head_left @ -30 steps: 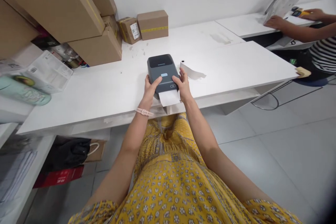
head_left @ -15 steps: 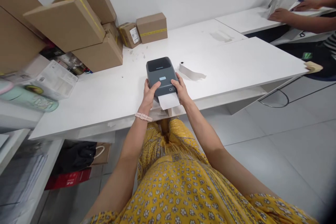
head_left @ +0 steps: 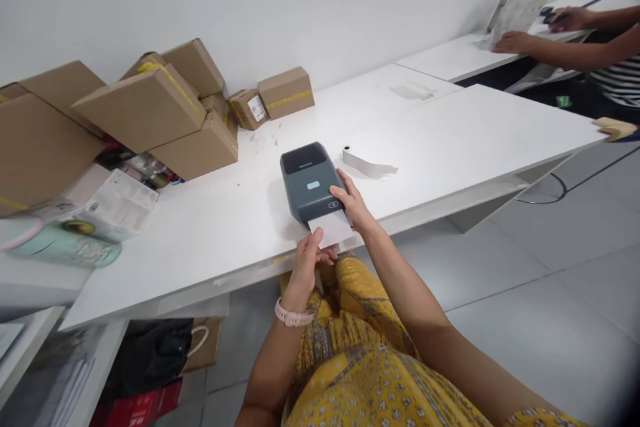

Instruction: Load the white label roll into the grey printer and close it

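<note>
A dark grey label printer (head_left: 311, 180) sits near the front edge of the white table. White label paper (head_left: 331, 228) sticks out of its front slot and hangs toward me. My left hand (head_left: 307, 257) pinches the paper's left corner, thumb on top and fingers underneath. Against the printer's right side rests my right hand (head_left: 351, 201), its thumb on the top near the button and its fingers wrapped round the side. Just right of the printer a small paper roll (head_left: 367, 163) lies partly unrolled.
Cardboard boxes (head_left: 145, 107) are stacked at the back left, with two smaller boxes (head_left: 285, 93) beside them. A mint green bottle (head_left: 70, 247) lies at the left. At the far right, another person's hands (head_left: 515, 42) handle a plastic bag. The white table (head_left: 450, 140) reaches right.
My left hand has left the printer's left side and moved down onto the paper. My right hand stays at the printer's right side. The view has tilted upward.
</note>
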{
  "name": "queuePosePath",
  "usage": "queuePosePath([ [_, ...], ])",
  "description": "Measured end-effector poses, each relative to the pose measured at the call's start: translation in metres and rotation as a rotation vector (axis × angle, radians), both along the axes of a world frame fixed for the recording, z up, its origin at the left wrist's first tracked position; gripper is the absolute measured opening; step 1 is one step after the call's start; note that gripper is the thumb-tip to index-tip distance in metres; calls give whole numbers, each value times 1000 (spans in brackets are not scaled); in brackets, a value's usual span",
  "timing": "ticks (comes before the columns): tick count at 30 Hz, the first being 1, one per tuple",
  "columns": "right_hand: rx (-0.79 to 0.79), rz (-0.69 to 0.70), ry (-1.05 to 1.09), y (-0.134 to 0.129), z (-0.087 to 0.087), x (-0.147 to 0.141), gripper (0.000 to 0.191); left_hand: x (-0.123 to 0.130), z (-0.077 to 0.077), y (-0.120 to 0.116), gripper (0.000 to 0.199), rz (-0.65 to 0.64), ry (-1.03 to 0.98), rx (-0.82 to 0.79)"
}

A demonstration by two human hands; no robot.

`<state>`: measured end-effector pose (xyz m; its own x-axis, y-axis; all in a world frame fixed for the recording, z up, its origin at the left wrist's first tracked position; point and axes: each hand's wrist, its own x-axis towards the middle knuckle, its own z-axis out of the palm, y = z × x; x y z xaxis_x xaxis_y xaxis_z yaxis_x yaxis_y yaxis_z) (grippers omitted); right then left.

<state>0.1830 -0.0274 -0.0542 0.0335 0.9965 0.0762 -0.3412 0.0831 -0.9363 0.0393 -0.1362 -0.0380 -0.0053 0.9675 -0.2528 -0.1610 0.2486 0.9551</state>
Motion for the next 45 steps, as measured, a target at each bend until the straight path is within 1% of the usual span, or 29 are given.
queuePosePath([
  [1, 4, 0, -8, 0, 0, 1, 91, 4, 6, 7, 63, -38, -21, -13],
  [2, 7, 0, -16, 1, -1, 1, 92, 9, 10, 13, 62, -42, -38, -17],
  [4, 7, 1, -30, 1, -1, 2, 92, 17, 11, 21, 60, 25, -65, -13],
  [6, 7, -4, -49, 0, -1, 3, 89, 22, 4, 22, 60, 101, -78, -27],
  [9, 12, -9, -69, -1, 0, 4, 86, 24, -10, 19, 62, 143, -76, -61],
  [12, 5, -12, -78, -3, 1, 4, 86, 23, -19, 16, 65, 137, -58, -60],
  [15, 11, -20, -119, -6, 2, 1, 85, 19, -20, 15, 64, 93, -32, -46],
  [17, 106, -108, -243, -8, 4, -1, 78, 15, -18, 12, 63, 40, -4, -31],
  [19, 300, -250, -463, -9, 8, -2, 59, 10, -14, 6, 59, 12, 54, 12],
  [20, 411, -299, -588, -10, 11, -3, 47, 7, -13, 3, 56, 30, 94, 55],
  [21, 509, -320, -702, -10, 14, -2, 37, 3, -11, 0, 54, 73, 135, 113],
  [22, 583, -316, -797, -11, 18, -2, 30, -1, -10, -1, 52, 141, 173, 181],
  [23, 629, -298, -869, -11, 22, -2, 26, -5, -9, -2, 50, 235, 208, 260],
  [25, 655, -258, -948, -12, 32, -2, 23, -12, -9, 2, 42, 438, 273, 420],
  [26, 651, -242, -964, -12, 37, -2, 22, -15, -9, 5, 37, 519, 303, 483],
  [27, 647, -220, -973, -11, 43, -3, 20, -18, -10, 10, 32, 571, 331, 529],
  [28, 649, -189, -982, -10, 48, -4, 18, -19, -11, 15, 32, 590, 356, 555],
  [29, 656, -155, -992, -8, 53, -4, 17, -20, -11, 20, 35, 580, 374, 563],
  [31, 677, -92, -1018, -2, 59, -4, 17, -18, -12, 27, 47, 512, 385, 550],
  [32, 683, -71, -1028, 0, 58, -3, 18, -16, -11, 30, 52, 475, 385, 541],
  [33, 684, -58, -1030, 1, 56, -1, 18, -14, -11, 31, 57, 434, 384, 530],
  [35, 681, -64, -984, 0, 42, 5, 19, -10, -11, 31, 63, 348, 382, 502],
  [38, 652, -107, -757, -12, 6, 11, 33, -7, -12, 27, 68, 270, 383, 447],
  [40, 561, -150, -589, -23, -16, 12, 46, -8, -13, 24, 68, 259, 387, 431],
  [41, 500, -165, -530, -29, -23, 12, 51, -9, -13, 24, 67, 261, 385, 434],
  [42, 441, -174, -489, -33, -27, 11, 54, -10, -13, 24, 66, 268, 375, 444],
  [43, 397, -173, -460, -36, -26, 11, 55, -11, -12, 25, 65, 279, 354, 458],
  [45, 360, -144, -433, -38, -15, 10, 56, -14, -10, 28, 64, 306, 293, 487],
])
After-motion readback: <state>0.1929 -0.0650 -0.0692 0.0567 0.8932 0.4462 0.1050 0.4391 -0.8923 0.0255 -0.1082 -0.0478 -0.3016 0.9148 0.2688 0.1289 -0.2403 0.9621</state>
